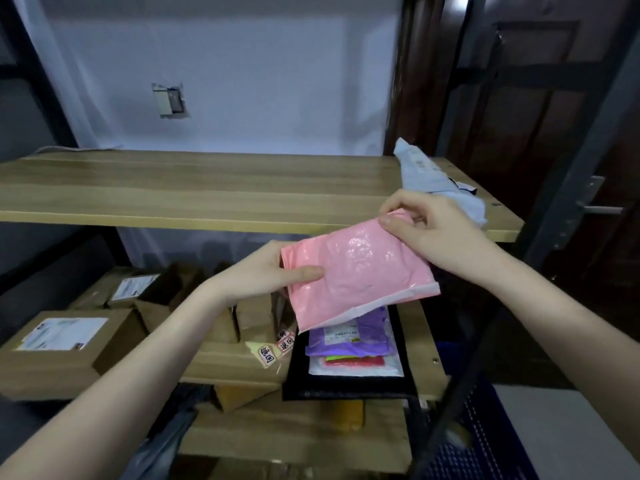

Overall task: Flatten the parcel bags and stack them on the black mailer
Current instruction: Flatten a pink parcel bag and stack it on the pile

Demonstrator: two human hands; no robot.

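Observation:
I hold a pink parcel bag (356,271) in the air in front of the shelves, tilted, with both hands. My left hand (263,268) grips its left edge, thumb on top. My right hand (429,226) pinches its upper right corner. Below it, on the middle shelf, lies the black mailer (346,388) with a stack on it: a white bag (356,370) at the bottom, a red one (356,361), then a purple bag (346,336) with a label on top. The pink bag hides the far part of the stack.
A grey-white parcel bag (440,183) lies crumpled at the right end of the top wooden shelf (194,188). Cardboard boxes (65,344) fill the left of the middle shelf. A blue crate (481,427) stands at the lower right beside a dark metal post (568,188).

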